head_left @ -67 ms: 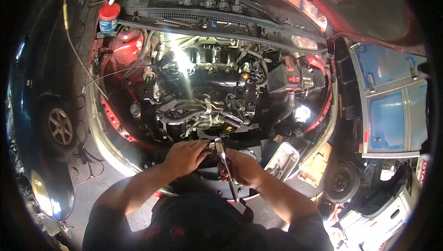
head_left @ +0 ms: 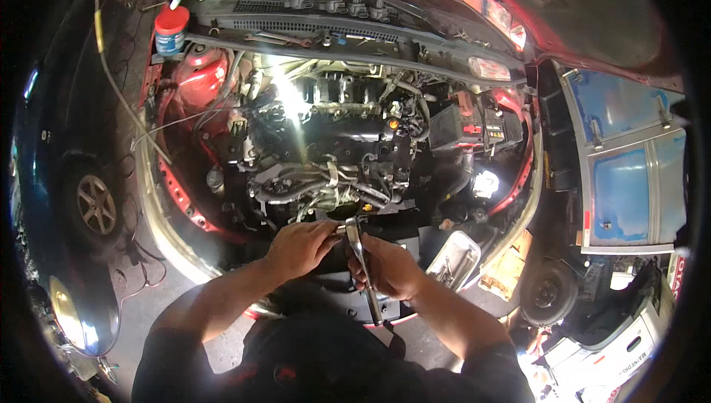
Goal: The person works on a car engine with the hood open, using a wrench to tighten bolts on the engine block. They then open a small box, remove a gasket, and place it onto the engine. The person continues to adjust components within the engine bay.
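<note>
Right hand: you're gripping the ratchet
Left hand: pinching the metal stub at its 9 o'clock, ideally staying square

The ratchet is shiny silver, the tray to its right whitish, the battery at far right black, the tub at far left blue with a red lid, and the cable left of it dark with yellow bands.

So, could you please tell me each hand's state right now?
Left hand: closed, fingertips on a small metal piece at the head of the ratchet.
Right hand: closed, holding the ratchet.
</note>
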A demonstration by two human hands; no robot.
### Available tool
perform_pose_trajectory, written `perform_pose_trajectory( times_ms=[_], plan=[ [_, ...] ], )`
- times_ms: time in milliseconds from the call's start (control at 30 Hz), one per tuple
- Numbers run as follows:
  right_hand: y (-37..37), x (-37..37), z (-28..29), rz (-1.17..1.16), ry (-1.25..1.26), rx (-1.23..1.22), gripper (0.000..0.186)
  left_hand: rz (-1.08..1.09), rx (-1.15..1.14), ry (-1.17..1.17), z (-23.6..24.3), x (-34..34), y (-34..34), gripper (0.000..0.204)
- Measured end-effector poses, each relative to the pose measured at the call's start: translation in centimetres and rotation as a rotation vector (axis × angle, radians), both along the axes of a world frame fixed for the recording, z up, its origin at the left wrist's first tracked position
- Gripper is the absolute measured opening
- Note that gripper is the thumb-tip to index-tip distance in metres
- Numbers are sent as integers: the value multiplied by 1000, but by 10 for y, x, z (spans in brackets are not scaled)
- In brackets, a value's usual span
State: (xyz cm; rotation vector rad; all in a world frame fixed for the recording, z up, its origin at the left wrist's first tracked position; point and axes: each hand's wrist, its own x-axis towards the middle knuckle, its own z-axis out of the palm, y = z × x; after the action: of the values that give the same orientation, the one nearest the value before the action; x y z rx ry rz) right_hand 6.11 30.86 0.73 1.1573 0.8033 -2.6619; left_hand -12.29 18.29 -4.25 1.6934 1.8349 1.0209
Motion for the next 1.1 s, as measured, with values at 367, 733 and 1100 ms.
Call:
perform_pose_trajectory(
  times_ms=[367, 733, 1100],
  plan=[
    [182, -61, -6, 214, 123, 1082, 39, -317, -169, -350, -16, -73, 188, 28],
    [311, -149, -70, 247, -271, 2090, 43, 190, -315, -79, -125, -131, 298, 60],
    [330, -165, -112, 608, -411, 1833, 39, 73, -336, 162, -156, -117, 322, 76]
  ],
)
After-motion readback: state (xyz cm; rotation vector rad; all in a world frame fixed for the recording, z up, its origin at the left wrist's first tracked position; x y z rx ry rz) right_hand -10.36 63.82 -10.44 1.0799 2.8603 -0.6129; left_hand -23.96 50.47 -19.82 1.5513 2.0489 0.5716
